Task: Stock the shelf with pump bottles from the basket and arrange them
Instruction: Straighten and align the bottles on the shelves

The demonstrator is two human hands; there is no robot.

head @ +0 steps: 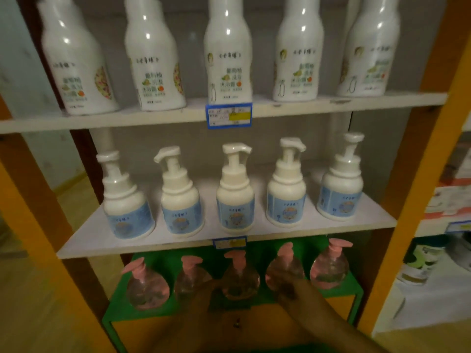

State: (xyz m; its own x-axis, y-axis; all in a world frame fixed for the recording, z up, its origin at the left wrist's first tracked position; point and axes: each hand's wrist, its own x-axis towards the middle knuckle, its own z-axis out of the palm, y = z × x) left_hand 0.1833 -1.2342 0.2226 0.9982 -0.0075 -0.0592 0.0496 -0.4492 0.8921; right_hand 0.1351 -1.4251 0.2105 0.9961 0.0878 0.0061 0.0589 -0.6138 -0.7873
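Five pink-pump bottles (239, 276) stand in a row on the green shelf (355, 284) at 6 o'clock, right hand (289, 286) wrapped around the fourth bottle (284, 270), left hand (204, 293) touching the second, its grip blurred beyond telling.

Top shelf (158, 118): white board; five tall white bottles (228, 52) upright in a row, well spaced; blue price tag (228, 116) on its front edge.
Middle shelf (84, 238): white board; five white pump bottles (235, 192) with blue labels, upright in a row, apart from one another; a small tag (229, 242) on the front edge.
Bottom shelf (353, 285): green surface; five clear round bottles with pink pumps (147, 286) in a row, close together.
Frame (418, 189): orange and brown uprights at both sides.
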